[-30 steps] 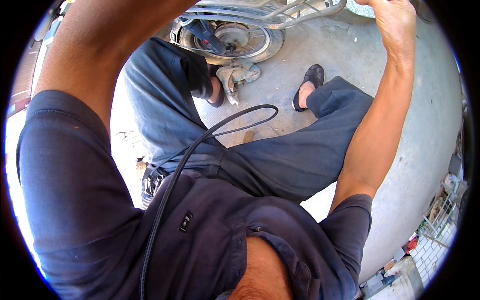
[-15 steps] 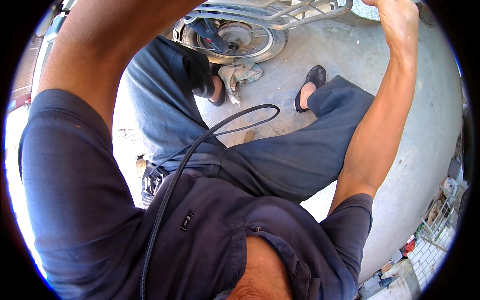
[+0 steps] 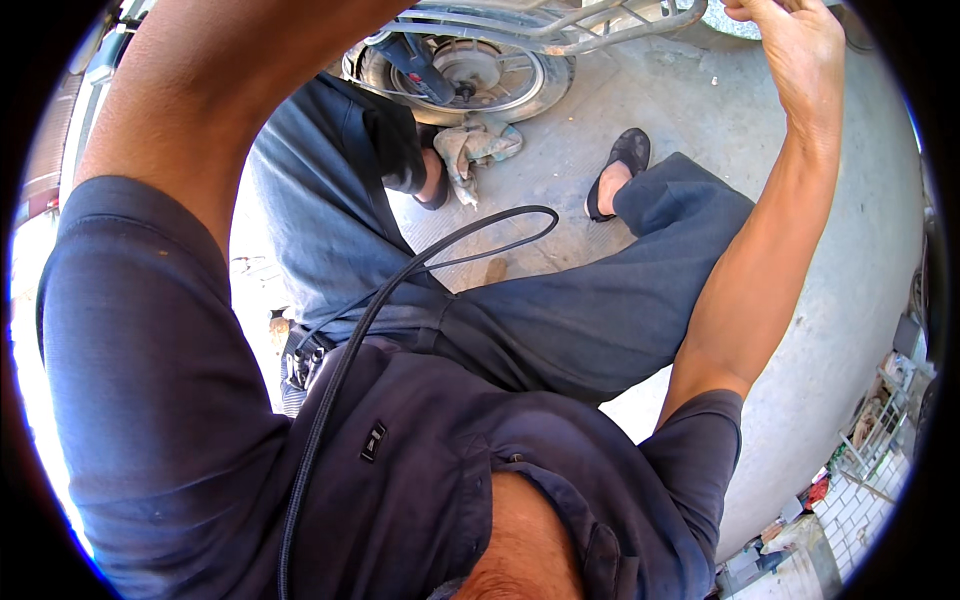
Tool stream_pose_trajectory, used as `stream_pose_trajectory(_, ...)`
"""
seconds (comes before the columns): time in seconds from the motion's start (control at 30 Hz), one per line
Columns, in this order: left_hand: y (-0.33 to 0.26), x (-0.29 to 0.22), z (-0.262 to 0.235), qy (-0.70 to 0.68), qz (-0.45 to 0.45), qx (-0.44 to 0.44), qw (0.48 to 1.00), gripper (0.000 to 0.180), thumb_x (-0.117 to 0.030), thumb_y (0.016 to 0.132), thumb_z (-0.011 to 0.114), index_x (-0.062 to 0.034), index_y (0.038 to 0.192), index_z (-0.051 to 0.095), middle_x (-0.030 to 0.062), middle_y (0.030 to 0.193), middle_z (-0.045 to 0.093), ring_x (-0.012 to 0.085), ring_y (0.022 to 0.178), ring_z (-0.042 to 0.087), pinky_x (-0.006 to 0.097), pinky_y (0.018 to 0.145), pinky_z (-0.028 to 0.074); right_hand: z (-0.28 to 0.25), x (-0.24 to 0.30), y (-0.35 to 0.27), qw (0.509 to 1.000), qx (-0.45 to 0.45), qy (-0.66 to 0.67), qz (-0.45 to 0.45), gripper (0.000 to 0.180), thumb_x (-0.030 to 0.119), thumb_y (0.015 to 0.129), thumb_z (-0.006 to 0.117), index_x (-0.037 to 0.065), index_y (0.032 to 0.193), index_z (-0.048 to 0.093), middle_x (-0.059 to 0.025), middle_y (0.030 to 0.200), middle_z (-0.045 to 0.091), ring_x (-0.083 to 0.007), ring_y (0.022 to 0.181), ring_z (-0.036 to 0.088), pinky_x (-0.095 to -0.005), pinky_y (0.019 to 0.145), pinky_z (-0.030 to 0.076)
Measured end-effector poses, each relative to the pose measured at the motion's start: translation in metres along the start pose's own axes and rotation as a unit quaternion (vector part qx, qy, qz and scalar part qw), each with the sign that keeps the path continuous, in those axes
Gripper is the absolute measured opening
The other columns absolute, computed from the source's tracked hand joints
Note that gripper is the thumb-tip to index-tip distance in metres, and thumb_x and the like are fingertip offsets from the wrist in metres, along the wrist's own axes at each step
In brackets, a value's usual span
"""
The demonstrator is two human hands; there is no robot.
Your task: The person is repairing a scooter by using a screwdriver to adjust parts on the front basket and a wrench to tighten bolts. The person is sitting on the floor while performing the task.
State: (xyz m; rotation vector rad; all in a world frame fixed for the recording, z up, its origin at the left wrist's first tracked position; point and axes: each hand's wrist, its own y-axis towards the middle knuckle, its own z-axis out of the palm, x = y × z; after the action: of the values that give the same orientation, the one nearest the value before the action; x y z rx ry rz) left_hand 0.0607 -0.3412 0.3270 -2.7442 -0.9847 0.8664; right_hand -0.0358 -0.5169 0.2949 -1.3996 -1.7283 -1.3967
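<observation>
My right hand (image 3: pixel 803 55) is at the top right, cut off by the upper edge. Its fingers are bent and pressed together; whatever they grip is out of sight. Just left of it runs the metal rack (image 3: pixel 590 30) of a two-wheeled vehicle. Below the rack is the wheel (image 3: pixel 545 90), with a large hub and a dark blue shock absorber (image 3: pixel 425 75) across it. My left arm (image 3: pixel 190 110) reaches up past the top edge, so that hand does not show.
A crumpled, dirty rag (image 3: pixel 475 148) lies on the concrete floor (image 3: pixel 690 120) by the wheel and my foot. A black cord (image 3: pixel 400 275) loops over my chest and lap. At the far right are cluttered items beside white brickwork (image 3: pixel 860 520).
My right hand has turned a little and shifted slightly right, so more of its bent fingers shows. The left arm has barely moved.
</observation>
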Motion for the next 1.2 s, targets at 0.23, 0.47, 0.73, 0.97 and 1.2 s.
stream_pose_trajectory(0.23,0.05,0.013,-0.007,-0.009,-0.107,0.033,0.994,0.032,-0.023,0.102,0.051,0.0,0.118,0.067,0.0241,0.117,0.072,0.0385,0.104,0.074,0.049,0.085,0.06,0.016,-0.015,0.003,0.995,0.001,0.024,-0.093,0.036,0.008,0.09,0.08,0.004,0.124,0.069,-0.0038,0.109,0.073,-0.0066,0.085,0.062,-0.0231,0.073,0.052)
stream_pose_trajectory(0.47,0.084,0.004,-0.013,0.022,-0.127,0.069,0.989,0.029,-0.02,0.1,0.053,-0.0015,0.104,0.075,0.02,0.106,0.077,0.0333,0.093,0.076,0.043,0.077,0.062,0.0,-0.009,0.017,0.996,-0.056,-0.002,0.066,0.04,0.014,0.093,0.076,-0.001,0.128,0.065,-0.006,0.11,0.072,-0.0103,0.083,0.064,-0.0256,0.071,0.054)
stream_pose_trajectory(0.73,0.042,-0.007,-0.026,-0.07,-0.106,0.049,0.991,0.027,-0.008,0.095,0.055,0.0091,0.102,0.075,0.0178,0.101,0.078,0.0293,0.088,0.077,0.04,0.074,0.062,0.005,-0.012,0.042,0.995,-0.055,0.026,0.076,0.041,0.017,0.095,0.073,-0.005,0.129,0.065,-0.0076,0.1,0.073,-0.0107,0.075,0.064,-0.0252,0.067,0.053)
stream_pose_trajectory(0.97,0.049,-0.006,-0.021,-0.014,-0.079,0.068,0.994,0.025,-0.012,0.093,0.06,0.0054,0.096,0.078,0.0154,0.092,0.079,0.0278,0.08,0.077,0.039,0.066,0.061,-0.002,-0.017,0.026,0.993,-0.058,0.05,0.093,0.044,0.013,0.092,0.074,-0.006,0.13,0.063,-0.0076,0.103,0.072,-0.0098,0.077,0.063,-0.0247,0.068,0.052)
stream_pose_trajectory(1.2,0.063,-0.005,-0.014,0.251,0.071,0.098,0.96,0.025,-0.018,0.08,0.076,0.0063,0.087,0.077,0.0215,0.087,0.076,0.033,0.079,0.076,0.041,0.067,0.059,0.0,-0.012,0.007,0.99,-0.075,0.084,0.084,0.046,0.001,0.087,0.076,-0.007,0.13,0.063,-0.0127,0.11,0.072,-0.0069,0.077,0.06,-0.0242,0.068,0.051)
